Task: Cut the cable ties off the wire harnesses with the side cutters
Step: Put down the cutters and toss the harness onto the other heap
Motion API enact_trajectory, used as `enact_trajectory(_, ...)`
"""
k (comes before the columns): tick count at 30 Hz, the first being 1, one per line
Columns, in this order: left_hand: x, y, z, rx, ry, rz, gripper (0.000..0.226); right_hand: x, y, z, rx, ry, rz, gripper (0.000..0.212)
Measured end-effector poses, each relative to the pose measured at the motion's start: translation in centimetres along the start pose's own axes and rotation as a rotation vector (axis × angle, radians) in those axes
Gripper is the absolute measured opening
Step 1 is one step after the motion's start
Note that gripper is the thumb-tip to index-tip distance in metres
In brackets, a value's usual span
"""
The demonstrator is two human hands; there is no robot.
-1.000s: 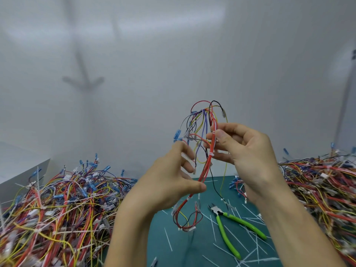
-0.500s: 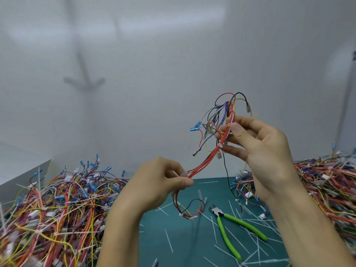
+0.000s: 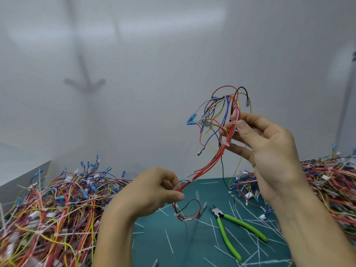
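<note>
Each pinching the red-wired harness (image 3: 210, 164), the left hand (image 3: 154, 191) and right hand (image 3: 269, 151) have drawn apart, stretching it above the teal bench (image 3: 173, 247) and exposing its white cable ties (image 3: 226, 144) for cutting, while the green-handled side cutters (image 3: 231, 226) lie unused.

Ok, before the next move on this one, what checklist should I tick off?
1. Grip on the wire harness: ok; the left hand pinches it low, the right hand pinches it high.
2. Exposed cable tie: ok; a white one shows beside the right hand.
3. Hold on the side cutters: not ok; they lie on the green mat.
4. Free hand to take them: not ok; both hold the harness.
5. Blade condition: cannot tell.
</note>
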State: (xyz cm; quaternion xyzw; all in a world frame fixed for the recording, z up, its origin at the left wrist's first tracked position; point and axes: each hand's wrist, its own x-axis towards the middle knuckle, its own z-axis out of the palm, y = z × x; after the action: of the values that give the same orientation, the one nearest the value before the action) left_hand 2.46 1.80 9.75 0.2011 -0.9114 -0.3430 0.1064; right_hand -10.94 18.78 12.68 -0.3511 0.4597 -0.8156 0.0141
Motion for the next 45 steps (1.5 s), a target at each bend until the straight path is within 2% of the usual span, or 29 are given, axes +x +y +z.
enact_trajectory(7, 0.4, -0.9, 0.4, -0.07, 0.104, -0.114, 0.023, -0.1, 0.0, 0.2, 0.015, -0.014, -0.005, 0.014)
enact_trajectory(12, 0.7, -0.8, 0.2, -0.401, 0.252, -0.102, 0.021, -0.2, 0.0, 0.4, 0.032, -0.033, 0.0, 0.015)
enact_trajectory(18, 0.5, -0.8, -0.4, -0.57, 0.396, -0.047, 0.019, -0.4, 0.2, 0.7, 0.032, -0.065, 0.02, 0.018)
enact_trajectory(24, -0.1, -0.1, -0.9, -0.736, 0.419, 0.006, 0.019, -0.5, 0.3, 0.7, 0.023, -0.083, 0.025, 0.017)
enact_trajectory(34, -0.6, 0.2, -1.2, -0.836, 0.383, 0.021, 0.017, -0.5, 0.3, 0.7, -0.018, -0.106, 0.016, 0.02)
enact_trajectory(38, -0.3, 0.0, -0.5, -0.761, 0.309, -0.038, 0.01, -0.6, 0.2, 0.6, -0.037, -0.11, -0.008, 0.021)
enact_trajectory(40, 0.0, -0.6, 0.0, -0.477, 0.249, -0.113, 0.018, -0.6, 0.2, 0.7, -0.07, -0.116, -0.027, 0.023)
enact_trajectory(43, 0.4, -0.7, 0.4, 0.003, 0.131, -0.11, 0.049, -0.6, 0.5, 0.8, -0.149, -0.14, -0.056, 0.025)
enact_trajectory(45, 0.5, 0.1, 0.3, 0.014, 0.212, -0.025, 0.044, -0.7, 0.7, 1.0, -0.193, -0.186, -0.058, 0.024)
